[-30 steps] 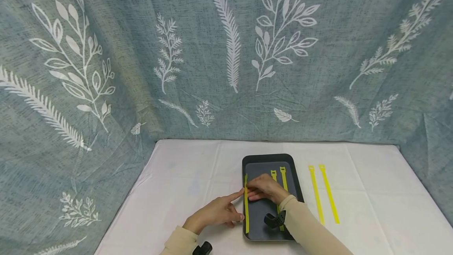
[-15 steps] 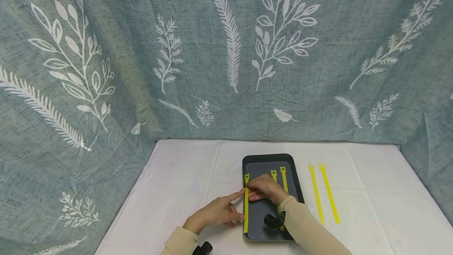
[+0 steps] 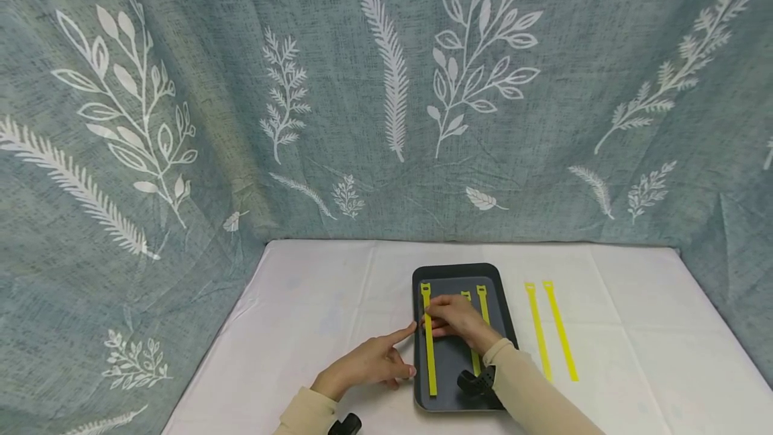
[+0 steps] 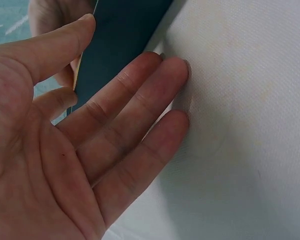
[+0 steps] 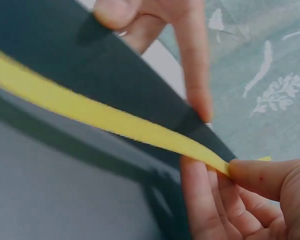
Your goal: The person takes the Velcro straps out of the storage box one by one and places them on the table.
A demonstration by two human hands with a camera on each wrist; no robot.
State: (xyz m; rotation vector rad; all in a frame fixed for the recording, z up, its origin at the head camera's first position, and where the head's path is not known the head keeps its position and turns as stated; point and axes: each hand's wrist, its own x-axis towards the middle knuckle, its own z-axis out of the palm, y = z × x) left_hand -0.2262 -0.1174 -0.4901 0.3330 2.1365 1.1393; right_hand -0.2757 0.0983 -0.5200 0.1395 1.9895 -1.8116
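My right hand (image 3: 455,317) pinches a yellow cable strap (image 3: 431,361) with a slotted head, thumb on one side and fingertips on the other. The strap runs lengthwise over the left part of a dark rectangular tray (image 3: 449,354); in the right wrist view, the strap (image 5: 100,112) casts a shadow on the tray floor. My left hand (image 3: 368,361) is at the tray's left side, index finger pointing at the rim and thumb near the wall; its other fingers lie loose by the white cloth. Two more yellow straps (image 3: 483,301) lie in the tray, partly hidden by my right hand and forearm.
Two further yellow straps (image 3: 561,334) lie side by side on the white-covered table (image 3: 634,314), right of the tray. A blue-green leaf-patterned curtain (image 3: 362,99) hangs behind and along the sides. Dark wrist cameras (image 3: 477,381) are on both wrists.
The pinched strap first turned its flat face up at the tray's left wall, then moved right and slightly away, over the tray floor. My left hand stayed in place.
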